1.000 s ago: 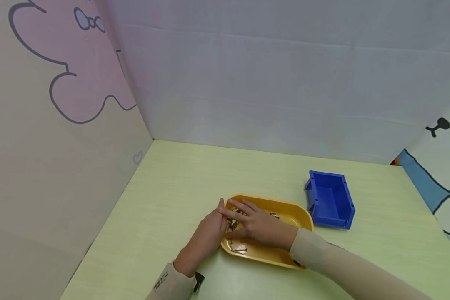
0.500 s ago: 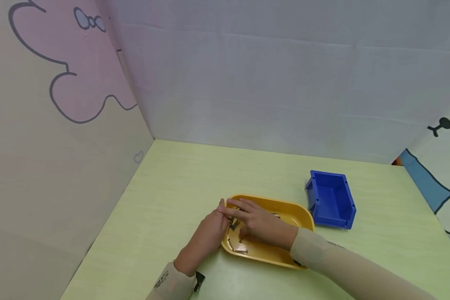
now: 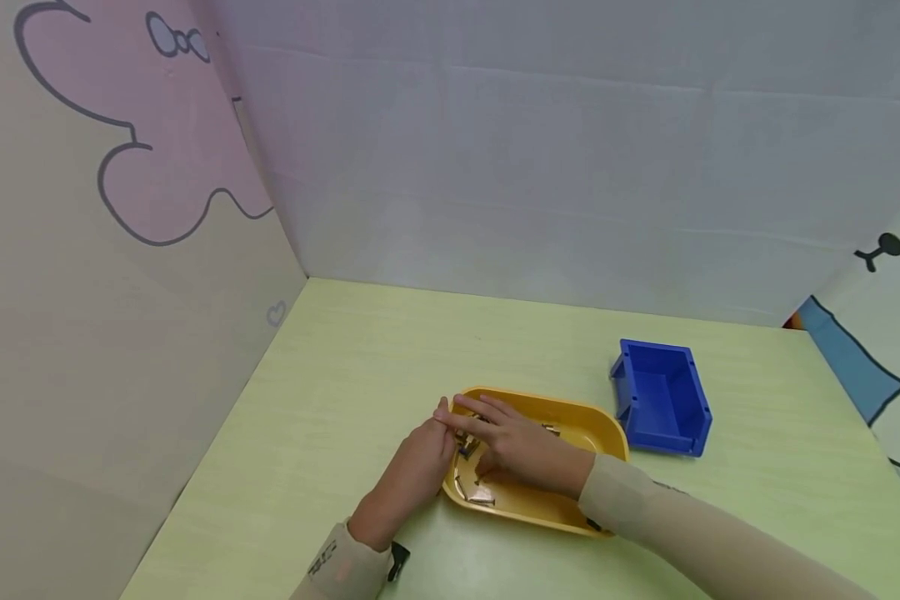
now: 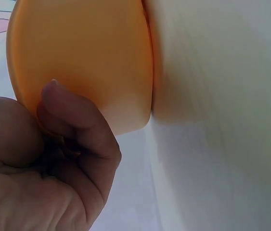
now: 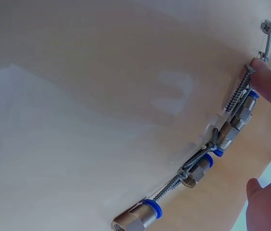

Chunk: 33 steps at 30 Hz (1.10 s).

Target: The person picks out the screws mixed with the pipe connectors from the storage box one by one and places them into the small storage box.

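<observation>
A yellow tray (image 3: 536, 407) holds screws and metal push-in fittings (image 5: 199, 171) with blue rings. My left hand (image 3: 411, 468) grips the tray at its left end; in the left wrist view a bent finger (image 4: 84, 118) lies against the orange-looking outer wall. My right hand (image 3: 528, 452) reaches over the tray, several fingers stretched toward the left hand and the thumb bent down inside. In the right wrist view a fingertip meets the head of a screw (image 5: 239, 90), which it seems to pinch; the opposing finger is hidden.
A blue open-front bin (image 3: 656, 443) stands behind the tray's right end. Loose screws (image 3: 482, 501) lie near the tray's front left corner. The pale green table (image 3: 390, 350) ends at a grey-white sheet at the back and printed panels on both sides.
My right thumb has drawn back to the right from the tray's left side and bent downward. A small screw now shows at its tip. The left hand and tray stay put.
</observation>
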{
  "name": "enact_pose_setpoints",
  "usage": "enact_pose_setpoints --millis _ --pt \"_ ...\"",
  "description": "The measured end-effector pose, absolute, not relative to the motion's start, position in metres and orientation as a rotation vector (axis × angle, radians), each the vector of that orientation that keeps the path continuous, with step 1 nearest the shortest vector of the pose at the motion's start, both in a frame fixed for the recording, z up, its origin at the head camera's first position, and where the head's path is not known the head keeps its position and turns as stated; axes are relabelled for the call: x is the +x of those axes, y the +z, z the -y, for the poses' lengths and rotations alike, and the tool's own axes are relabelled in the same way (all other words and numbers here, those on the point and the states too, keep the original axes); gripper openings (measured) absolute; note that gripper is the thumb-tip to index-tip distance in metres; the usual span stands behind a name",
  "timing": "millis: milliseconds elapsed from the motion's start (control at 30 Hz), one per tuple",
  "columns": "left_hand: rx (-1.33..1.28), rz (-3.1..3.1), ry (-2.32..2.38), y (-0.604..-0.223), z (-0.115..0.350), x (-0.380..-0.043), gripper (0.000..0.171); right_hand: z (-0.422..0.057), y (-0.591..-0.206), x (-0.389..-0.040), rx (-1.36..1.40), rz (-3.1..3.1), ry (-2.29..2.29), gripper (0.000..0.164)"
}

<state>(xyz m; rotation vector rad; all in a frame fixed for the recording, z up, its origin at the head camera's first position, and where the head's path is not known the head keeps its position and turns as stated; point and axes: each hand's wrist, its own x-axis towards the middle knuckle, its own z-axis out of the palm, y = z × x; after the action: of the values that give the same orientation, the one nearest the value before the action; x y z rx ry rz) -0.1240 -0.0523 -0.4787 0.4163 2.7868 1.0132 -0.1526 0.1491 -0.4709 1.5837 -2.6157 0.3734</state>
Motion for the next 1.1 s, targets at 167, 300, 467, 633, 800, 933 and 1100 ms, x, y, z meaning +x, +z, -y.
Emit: enact_pose_setpoints --millis 167,300,467,633,800,933,1100 --pt "0.414 -2.785 1.038 -0.479 0.054 -0.124 0.050 -0.148 -0.471 -0.152 1.591 2.627 0.438 0.096" --pt "0.417 -2.782 1.033 -0.480 0.055 -0.124 0.051 -0.148 -0.470 -0.152 1.569 2.638 0.443 0.097" --pt "0.435 -2.796 1.026 -0.482 0.054 -0.124 0.048 -0.150 -0.464 -0.152 1.535 2.663 0.500 0.076" --pt "0.422 -2.803 0.994 -0.481 0.053 -0.124 0.055 -0.156 -0.444 -0.155 1.528 2.577 0.531 0.017" --pt "0.416 -2.807 0.994 -0.480 0.051 -0.125 0.057 -0.168 -0.418 -0.160 1.379 2.533 0.547 0.011" --pt "0.435 -2.817 0.983 -0.480 0.051 -0.125 0.058 -0.186 -0.403 -0.163 1.209 2.545 0.611 0.011" --pt "0.467 -2.835 0.962 -0.480 0.052 -0.123 0.057 -0.214 -0.395 -0.164 0.964 2.605 0.654 0.011"
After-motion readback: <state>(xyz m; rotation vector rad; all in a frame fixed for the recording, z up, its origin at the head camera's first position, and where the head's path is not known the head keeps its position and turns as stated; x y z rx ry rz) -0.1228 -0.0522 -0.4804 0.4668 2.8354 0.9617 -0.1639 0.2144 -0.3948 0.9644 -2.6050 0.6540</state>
